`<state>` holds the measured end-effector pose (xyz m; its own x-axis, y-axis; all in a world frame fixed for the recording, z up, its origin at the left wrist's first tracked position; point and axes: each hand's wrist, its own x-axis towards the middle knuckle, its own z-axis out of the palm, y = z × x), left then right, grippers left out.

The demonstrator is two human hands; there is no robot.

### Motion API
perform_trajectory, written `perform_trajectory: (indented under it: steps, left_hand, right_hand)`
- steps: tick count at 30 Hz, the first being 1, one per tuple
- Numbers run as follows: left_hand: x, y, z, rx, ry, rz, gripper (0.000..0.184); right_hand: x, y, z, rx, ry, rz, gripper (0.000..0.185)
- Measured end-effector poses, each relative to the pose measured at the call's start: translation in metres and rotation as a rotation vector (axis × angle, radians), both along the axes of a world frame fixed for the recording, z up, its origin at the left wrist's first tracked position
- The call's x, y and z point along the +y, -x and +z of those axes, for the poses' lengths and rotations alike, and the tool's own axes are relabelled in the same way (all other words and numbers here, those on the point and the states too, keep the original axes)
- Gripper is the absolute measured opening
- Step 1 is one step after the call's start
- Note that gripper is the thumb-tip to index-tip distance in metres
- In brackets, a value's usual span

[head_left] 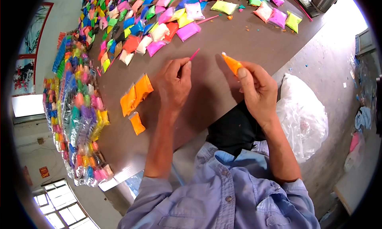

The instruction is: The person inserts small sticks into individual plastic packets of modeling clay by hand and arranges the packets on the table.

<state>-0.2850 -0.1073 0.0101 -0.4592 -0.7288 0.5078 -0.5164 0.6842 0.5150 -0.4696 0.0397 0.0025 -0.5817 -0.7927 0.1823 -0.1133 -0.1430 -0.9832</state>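
Observation:
My left hand (175,83) is closed on a thin pink stick (194,53), its pointed end sticking out past my fingertips. In my right hand (258,87) I pinch a small orange packet (232,64), its narrow whitish end tipped up and to the left. The stick and the packet are apart, with brown tabletop between them. Left of my left forearm lie orange packets (137,94), two of them touching, and a smaller orange packet (137,123) just below. What the packet in my hand contains is hidden by its colour.
Many colourful packets (159,32) cover the far side of the brown table (207,95). Clear bags of coloured packets (81,113) line its left edge. A white plastic bag (303,117) stands right of my arm. A dark metal cup (324,0) is at the far right corner.

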Motion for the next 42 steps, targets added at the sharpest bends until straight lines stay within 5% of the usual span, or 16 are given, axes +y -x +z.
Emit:
perform_trajectory:
  steps: [2, 5, 16, 18, 25, 29, 36, 42]
  left_hand:
    - [0.004, 0.002, -0.001, 0.159, -0.360, 0.056, 0.008]
    - [0.010, 0.010, 0.005, 0.324, -0.505, 0.046, 0.011]
    - [0.031, 0.032, 0.004, 0.064, -0.348, -0.039, 0.013]
    - [0.044, 0.036, 0.007, 0.060, -0.335, -0.062, 0.012]
    - [0.072, 0.049, 0.002, 0.121, -0.322, -0.191, 0.009]
    - [0.069, 0.054, -0.006, 0.068, -0.300, -0.221, 0.008]
    - [0.041, 0.050, -0.004, -0.059, -0.226, -0.178, 0.005]
    - [0.065, 0.045, 0.017, -0.050, -0.394, -0.179, 0.007]
  right_hand:
    - [0.000, -0.001, 0.006, -0.129, -0.030, 0.033, 0.023]
    - [-0.003, -0.006, 0.008, -0.314, -0.032, 0.007, 0.030]
    - [0.017, -0.003, 0.003, -0.275, -0.200, -0.053, 0.029]
    - [0.015, 0.000, -0.015, 0.177, -0.073, -0.149, 0.025]
    - [0.030, 0.001, -0.018, 0.090, -0.152, -0.162, 0.021]
    - [0.029, 0.001, -0.020, 0.082, 0.012, -0.135, 0.018]
    - [0.032, 0.006, -0.025, 0.279, 0.013, -0.119, 0.018]
    - [0.030, 0.003, -0.025, 0.311, -0.011, -0.122, 0.022]
